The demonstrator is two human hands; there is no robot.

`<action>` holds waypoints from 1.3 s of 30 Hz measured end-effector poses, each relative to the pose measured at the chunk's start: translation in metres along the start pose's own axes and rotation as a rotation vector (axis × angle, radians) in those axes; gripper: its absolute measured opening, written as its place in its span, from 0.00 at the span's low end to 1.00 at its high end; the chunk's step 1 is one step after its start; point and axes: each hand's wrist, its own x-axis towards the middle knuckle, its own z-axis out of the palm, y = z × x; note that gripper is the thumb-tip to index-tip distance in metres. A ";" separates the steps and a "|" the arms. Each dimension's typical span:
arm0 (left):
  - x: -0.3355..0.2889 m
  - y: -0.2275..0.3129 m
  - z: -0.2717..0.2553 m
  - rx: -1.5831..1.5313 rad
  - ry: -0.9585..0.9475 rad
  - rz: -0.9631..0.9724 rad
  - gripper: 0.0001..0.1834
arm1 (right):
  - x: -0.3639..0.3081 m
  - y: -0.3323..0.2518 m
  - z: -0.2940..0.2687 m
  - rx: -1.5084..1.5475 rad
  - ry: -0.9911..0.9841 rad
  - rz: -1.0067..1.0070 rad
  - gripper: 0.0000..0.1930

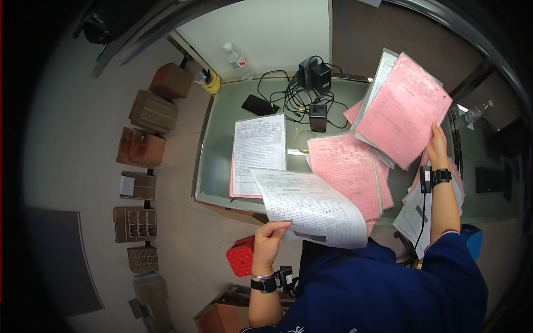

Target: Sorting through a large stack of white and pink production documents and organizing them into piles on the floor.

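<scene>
My left hand (269, 241) pinches the lower left corner of a white printed form (311, 202), which curves up over the table's near edge. My right hand (437, 147) grips a sheaf of pink forms (404, 108) by its right side, raised above the table, with white sheets showing behind it. Between the hands lies a stack of pink forms (344, 166), partly covered by the white form. A white form on a pink sheet (258, 152) rests at the table's left. More papers (416, 213) lie below my right wrist.
The green glass-topped table (214, 150) carries a black phone (260, 105), tangled cables and black adapters (319, 77). A plastic bottle (237, 58) and a yellow pen holder (211, 83) stand at the back left. A red stool (240, 257) is below; cardboard boxes (154, 111) line the left wall.
</scene>
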 end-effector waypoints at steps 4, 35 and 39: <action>-0.002 -0.008 0.021 -0.081 0.063 -0.015 0.11 | 0.007 0.026 -0.006 -0.264 0.219 0.102 0.15; 0.029 -0.135 0.025 -0.045 0.070 -0.464 0.19 | -0.095 -0.036 -0.001 -0.608 -0.059 -0.208 0.14; 0.028 -0.123 0.027 0.017 0.101 -0.421 0.19 | -0.109 -0.050 0.017 -0.540 -0.152 -0.173 0.14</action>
